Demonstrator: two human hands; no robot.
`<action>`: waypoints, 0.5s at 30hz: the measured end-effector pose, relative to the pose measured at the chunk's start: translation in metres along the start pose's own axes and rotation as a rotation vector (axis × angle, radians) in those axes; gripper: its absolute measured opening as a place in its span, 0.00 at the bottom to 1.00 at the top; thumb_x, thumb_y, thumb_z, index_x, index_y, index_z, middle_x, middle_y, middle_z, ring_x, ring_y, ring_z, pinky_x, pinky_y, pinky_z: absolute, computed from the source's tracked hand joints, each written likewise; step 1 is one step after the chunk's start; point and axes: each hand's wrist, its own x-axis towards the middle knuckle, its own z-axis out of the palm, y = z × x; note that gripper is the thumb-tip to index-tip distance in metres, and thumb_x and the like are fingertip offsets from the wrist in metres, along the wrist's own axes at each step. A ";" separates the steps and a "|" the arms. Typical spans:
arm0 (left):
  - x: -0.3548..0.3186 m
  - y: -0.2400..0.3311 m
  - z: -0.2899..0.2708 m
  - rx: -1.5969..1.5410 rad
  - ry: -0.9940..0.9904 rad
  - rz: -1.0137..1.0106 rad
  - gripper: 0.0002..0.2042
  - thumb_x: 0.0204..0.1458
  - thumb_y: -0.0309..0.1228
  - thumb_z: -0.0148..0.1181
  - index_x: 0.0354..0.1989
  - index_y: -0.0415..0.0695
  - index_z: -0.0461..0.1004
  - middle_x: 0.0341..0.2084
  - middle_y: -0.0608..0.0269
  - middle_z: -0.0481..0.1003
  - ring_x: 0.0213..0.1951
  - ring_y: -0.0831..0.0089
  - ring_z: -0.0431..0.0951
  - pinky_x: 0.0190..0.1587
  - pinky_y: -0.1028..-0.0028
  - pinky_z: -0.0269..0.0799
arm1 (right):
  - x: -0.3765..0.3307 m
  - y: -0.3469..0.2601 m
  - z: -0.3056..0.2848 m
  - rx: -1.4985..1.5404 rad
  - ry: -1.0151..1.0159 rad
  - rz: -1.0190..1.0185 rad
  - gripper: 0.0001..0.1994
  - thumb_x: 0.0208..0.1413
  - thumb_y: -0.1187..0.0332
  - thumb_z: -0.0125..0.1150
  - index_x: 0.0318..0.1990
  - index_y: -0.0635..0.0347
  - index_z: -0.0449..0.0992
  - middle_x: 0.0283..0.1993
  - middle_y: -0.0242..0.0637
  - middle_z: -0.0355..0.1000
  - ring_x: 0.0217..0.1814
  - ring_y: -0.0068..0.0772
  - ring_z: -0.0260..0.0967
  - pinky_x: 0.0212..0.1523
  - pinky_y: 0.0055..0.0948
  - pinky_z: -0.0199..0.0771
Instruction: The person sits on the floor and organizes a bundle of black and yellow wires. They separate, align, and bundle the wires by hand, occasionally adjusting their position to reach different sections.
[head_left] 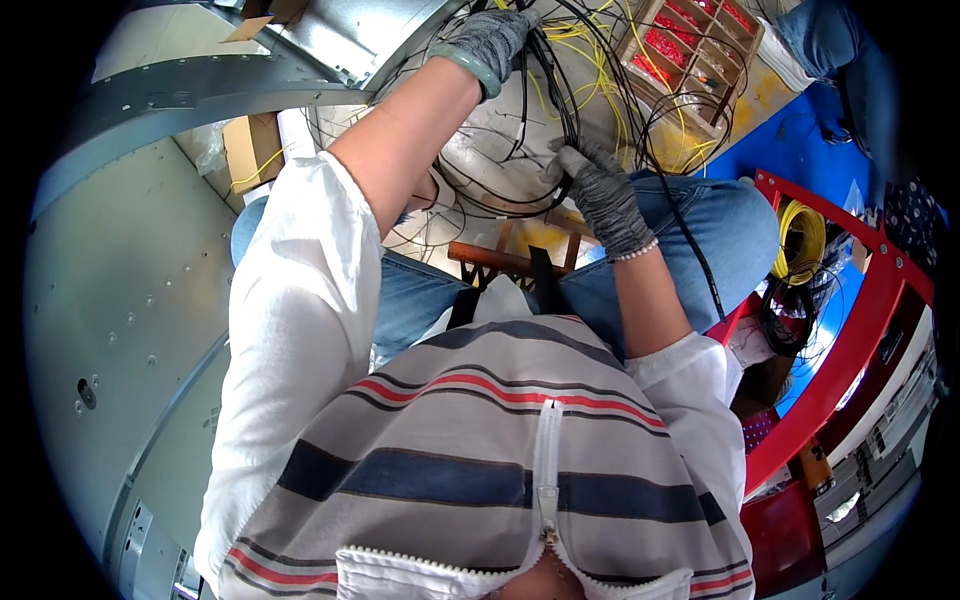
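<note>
My left hand (488,46), in a grey knitted glove with a pale green cuff, is closed round black cables at the top of the view. Some of its fingertips are hidden among the strands. From there the bundle of black cables (566,105) runs down to my right hand (608,200), also grey-gloved, with a white beaded band at the wrist. Thumb and fingers of that hand pinch the bundle above my knees. Below, the cables curve into a loose loop, and one thick black length hangs over my right thigh.
A wooden compartment box (690,55) with small red parts stands at upper right, with yellow wires (600,50) beside it. Sheet-metal panels (130,290) fill the left. At right, a red metal frame (850,360) stands near a yellow wire coil (800,240). Another person's jeans-clad leg (820,40) shows at top right.
</note>
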 end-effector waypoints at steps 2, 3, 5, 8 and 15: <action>-0.002 0.001 0.003 -0.073 0.032 -0.047 0.19 0.52 0.41 0.38 0.45 0.43 0.65 0.43 0.48 0.66 0.45 0.59 0.67 0.50 0.69 0.58 | 0.002 -0.002 0.005 -0.200 0.060 -0.077 0.12 0.48 0.67 0.54 0.37 0.66 0.69 0.28 0.36 0.69 0.28 0.22 0.65 0.32 0.20 0.66; -0.002 0.004 0.003 -0.110 0.047 -0.067 0.20 0.51 0.44 0.40 0.46 0.43 0.65 0.44 0.47 0.66 0.45 0.60 0.67 0.50 0.70 0.58 | 0.009 0.000 0.007 -0.345 0.113 -0.153 0.13 0.47 0.67 0.55 0.37 0.66 0.68 0.28 0.37 0.69 0.28 0.23 0.66 0.32 0.21 0.66; 0.003 0.018 0.020 -1.053 0.041 -0.480 0.16 0.49 0.40 0.47 0.35 0.38 0.68 0.30 0.58 0.69 0.30 0.69 0.67 0.34 0.74 0.63 | 0.021 0.000 0.017 -0.410 0.189 -0.288 0.15 0.44 0.64 0.57 0.36 0.67 0.69 0.27 0.40 0.69 0.28 0.27 0.66 0.32 0.24 0.67; 0.005 0.023 0.041 -1.402 0.021 -0.618 0.15 0.49 0.39 0.49 0.31 0.35 0.69 0.22 0.62 0.70 0.24 0.72 0.67 0.30 0.74 0.64 | 0.032 -0.017 0.032 -0.699 0.142 -0.172 0.14 0.45 0.62 0.56 0.31 0.67 0.70 0.26 0.39 0.69 0.28 0.29 0.66 0.33 0.26 0.66; 0.005 0.023 0.056 -0.939 0.114 -0.515 0.17 0.49 0.39 0.46 0.35 0.34 0.69 0.30 0.52 0.73 0.31 0.65 0.72 0.36 0.72 0.65 | 0.008 0.036 0.039 -0.197 0.014 0.091 0.19 0.52 0.54 0.44 0.30 0.64 0.71 0.23 0.35 0.68 0.25 0.26 0.64 0.30 0.22 0.64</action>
